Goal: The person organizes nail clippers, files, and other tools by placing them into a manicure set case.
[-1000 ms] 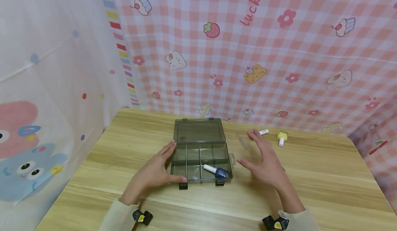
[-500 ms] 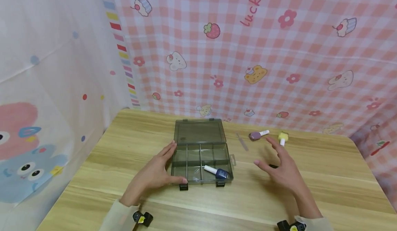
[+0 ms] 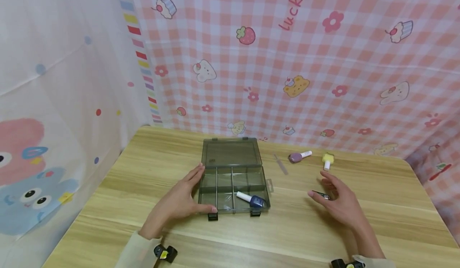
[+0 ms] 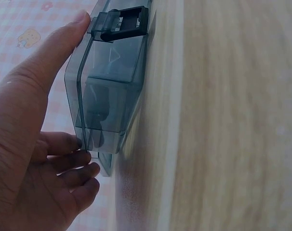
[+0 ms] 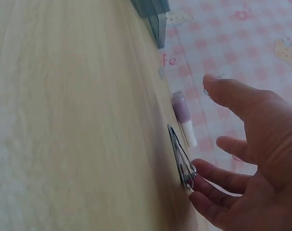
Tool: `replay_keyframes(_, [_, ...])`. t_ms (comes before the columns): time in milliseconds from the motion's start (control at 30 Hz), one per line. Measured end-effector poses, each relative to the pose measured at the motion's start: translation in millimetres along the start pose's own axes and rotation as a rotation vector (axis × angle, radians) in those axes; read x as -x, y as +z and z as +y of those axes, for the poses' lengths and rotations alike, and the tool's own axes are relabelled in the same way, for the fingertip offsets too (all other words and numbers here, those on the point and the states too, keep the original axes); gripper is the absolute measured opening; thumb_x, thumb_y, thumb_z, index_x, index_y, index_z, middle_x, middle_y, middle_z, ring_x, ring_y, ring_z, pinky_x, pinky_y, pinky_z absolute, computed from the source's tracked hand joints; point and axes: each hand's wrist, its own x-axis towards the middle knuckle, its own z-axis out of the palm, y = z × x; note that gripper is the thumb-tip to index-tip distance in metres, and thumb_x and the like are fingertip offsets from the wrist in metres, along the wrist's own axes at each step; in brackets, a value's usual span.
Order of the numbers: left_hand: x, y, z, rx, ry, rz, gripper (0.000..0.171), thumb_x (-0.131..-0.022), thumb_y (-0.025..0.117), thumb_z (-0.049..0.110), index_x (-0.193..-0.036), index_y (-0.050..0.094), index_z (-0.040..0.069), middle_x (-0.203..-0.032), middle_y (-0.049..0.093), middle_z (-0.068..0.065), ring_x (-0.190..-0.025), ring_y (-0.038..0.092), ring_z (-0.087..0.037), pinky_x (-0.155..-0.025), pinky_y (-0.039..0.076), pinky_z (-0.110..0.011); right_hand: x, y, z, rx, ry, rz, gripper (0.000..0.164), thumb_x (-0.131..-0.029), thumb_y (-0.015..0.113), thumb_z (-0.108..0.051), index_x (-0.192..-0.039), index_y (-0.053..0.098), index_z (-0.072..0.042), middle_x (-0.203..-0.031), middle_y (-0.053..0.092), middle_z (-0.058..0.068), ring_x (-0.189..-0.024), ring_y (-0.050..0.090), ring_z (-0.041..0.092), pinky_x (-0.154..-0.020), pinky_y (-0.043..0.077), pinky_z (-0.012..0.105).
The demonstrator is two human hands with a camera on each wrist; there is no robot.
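A smoky clear compartment box (image 3: 224,200) lies with its lid (image 3: 231,152) folded back. My left hand (image 3: 181,198) holds the box's left side, thumb on the front rim by a black latch (image 4: 129,22) and fingers at the side. A dark blue nail polish bottle (image 3: 257,201) with a white cap lies in the front right compartment. My right hand (image 3: 341,202) is spread around the nail clipper (image 3: 322,195) on the table. In the right wrist view, its lower fingertips are at one end of the nail clipper (image 5: 180,161), while the thumb stays apart.
Behind the right hand lie a purple nail polish bottle (image 3: 296,157) and a yellow nail polish bottle (image 3: 327,159), both with white caps. A thin flat file-like strip (image 3: 281,166) lies right of the box. A checked cloth (image 3: 269,60) hangs along the table's back edge.
My right hand has moved right and toward me, from beside the box to the nail clipper, uncovering the purple bottle. The left hand stays on the box.
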Motion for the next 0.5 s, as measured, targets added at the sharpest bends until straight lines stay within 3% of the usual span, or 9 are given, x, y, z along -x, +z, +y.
replay_keyframes(133, [-0.3,0.0,-0.3,-0.001,0.001,0.006,0.132,-0.066,0.081,0.076,-0.165,0.019,0.014,-0.174,0.011,0.001,-0.157,0.025,-0.033,-0.121,0.036,-0.056,2,-3,6,0.033,0.020,-0.019,0.078,-0.091,0.075,-0.051,-0.149,0.051,-0.005,-0.140,0.059,0.026,-0.129,0.058,0.047,-0.106,0.047,0.061])
replay_keyframes(267, [-0.6,1.5,-0.2,-0.003,-0.002,-0.002,0.133,-0.066,0.081,0.076,-0.165,0.017,0.015,-0.174,0.010,0.002,-0.157,0.025,-0.035,-0.121,0.036,-0.056,6,-6,13,0.086,0.026,-0.009,0.058,-0.089,0.080,-0.041,-0.133,0.067,-0.005,-0.126,0.064,0.018,-0.112,0.066,0.037,-0.090,0.057,0.042])
replay_keyframes(367, [-0.5,2.1,-0.2,0.000,-0.011,-0.008,0.133,-0.066,0.081,0.076,-0.166,0.016,0.016,-0.175,0.009,0.003,-0.157,0.025,-0.035,-0.121,0.035,-0.056,7,-7,16,0.108,0.030,0.003,0.045,-0.088,0.083,-0.034,-0.124,0.073,-0.008,-0.117,0.067,0.012,-0.103,0.066,0.028,-0.080,0.052,0.028])
replay_keyframes(500, [-0.4,1.0,-0.2,-0.003,-0.019,-0.006,0.133,-0.065,0.081,0.076,-0.166,0.016,0.017,-0.175,0.009,0.004,-0.157,0.024,-0.033,-0.122,0.034,-0.055,6,-6,18,0.110,0.036,0.013,0.038,-0.089,0.082,-0.030,-0.120,0.076,-0.009,-0.112,0.070,0.009,-0.098,0.066,0.021,-0.075,0.051,0.021])
